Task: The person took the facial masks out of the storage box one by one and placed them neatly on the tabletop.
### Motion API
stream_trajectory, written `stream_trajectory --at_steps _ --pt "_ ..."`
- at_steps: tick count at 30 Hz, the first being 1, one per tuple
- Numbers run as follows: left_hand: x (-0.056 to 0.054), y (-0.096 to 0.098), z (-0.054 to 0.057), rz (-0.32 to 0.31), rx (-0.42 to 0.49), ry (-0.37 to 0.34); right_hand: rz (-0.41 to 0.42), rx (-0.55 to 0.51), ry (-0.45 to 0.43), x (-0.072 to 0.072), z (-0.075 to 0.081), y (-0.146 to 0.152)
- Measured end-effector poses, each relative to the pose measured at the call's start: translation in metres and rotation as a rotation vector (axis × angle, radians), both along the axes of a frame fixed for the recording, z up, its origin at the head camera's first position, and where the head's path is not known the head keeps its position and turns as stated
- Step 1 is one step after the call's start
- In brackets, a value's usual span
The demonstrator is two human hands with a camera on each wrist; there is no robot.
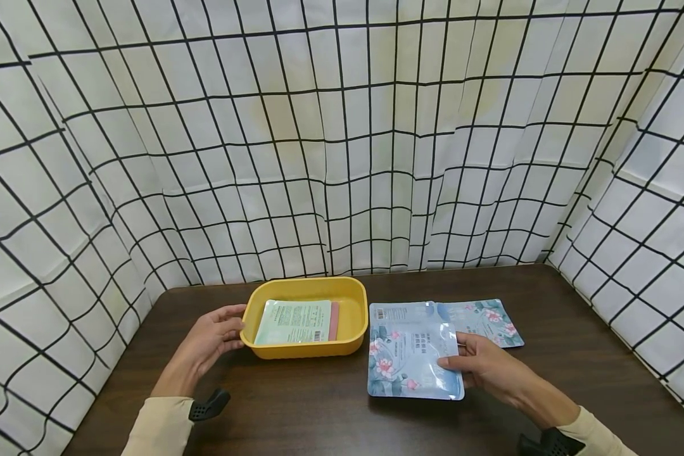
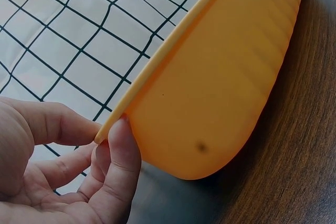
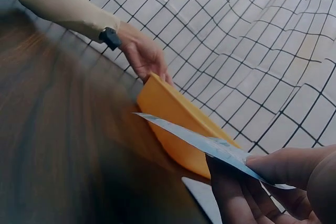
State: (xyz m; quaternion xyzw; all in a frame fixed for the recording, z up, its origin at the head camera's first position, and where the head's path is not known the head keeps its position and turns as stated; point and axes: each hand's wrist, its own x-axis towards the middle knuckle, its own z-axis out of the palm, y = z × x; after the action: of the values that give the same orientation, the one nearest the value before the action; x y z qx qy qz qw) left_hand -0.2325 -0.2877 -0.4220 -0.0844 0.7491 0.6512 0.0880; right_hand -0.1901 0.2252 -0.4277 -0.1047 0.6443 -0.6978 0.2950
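My left hand [image 1: 213, 335] pinches the rim of a yellow plastic basin [image 1: 304, 350] at its left end; the left wrist view shows thumb and fingers on the rim [image 2: 152, 72]. Inside the basin lies a pale green printed packet [image 1: 293, 322], with a pink edge [image 1: 334, 322] showing beside it. My right hand [image 1: 493, 370] holds a flat blue packet [image 1: 413, 361] with pink flowers by its right edge, thumb on top, tilted above the table. Another blue flowered packet [image 1: 490, 320] lies behind that hand, partly covered by the held one.
Everything stands on a dark brown wooden table [image 1: 296, 405]. A white curtain with a black grid [image 1: 348, 158] closes off the back and both sides. The basin's right end stands close to the held packet.
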Motion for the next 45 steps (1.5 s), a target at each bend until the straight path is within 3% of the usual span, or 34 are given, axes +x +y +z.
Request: stream_trajectory --at_steps 10,17,23,31,45 --pt "-0.001 0.0 0.0 0.0 -0.003 -0.001 0.034 -0.02 -0.009 0.011 -0.016 0.003" --pt "-0.001 0.0 -0.001 0.001 0.002 0.0 0.038 0.0 -0.029 0.016 -0.018 0.003" --pt "0.0 0.0 0.0 -0.006 0.0 0.004 0.05 0.077 -0.024 0.018 -0.015 0.002" --pt "0.0 0.0 0.0 -0.004 -0.005 -0.003 -0.01 0.192 -0.03 0.019 -0.017 0.004" --pt "0.001 0.0 0.001 -0.002 -0.003 0.003 -0.062 0.347 0.088 0.015 -0.013 0.005"
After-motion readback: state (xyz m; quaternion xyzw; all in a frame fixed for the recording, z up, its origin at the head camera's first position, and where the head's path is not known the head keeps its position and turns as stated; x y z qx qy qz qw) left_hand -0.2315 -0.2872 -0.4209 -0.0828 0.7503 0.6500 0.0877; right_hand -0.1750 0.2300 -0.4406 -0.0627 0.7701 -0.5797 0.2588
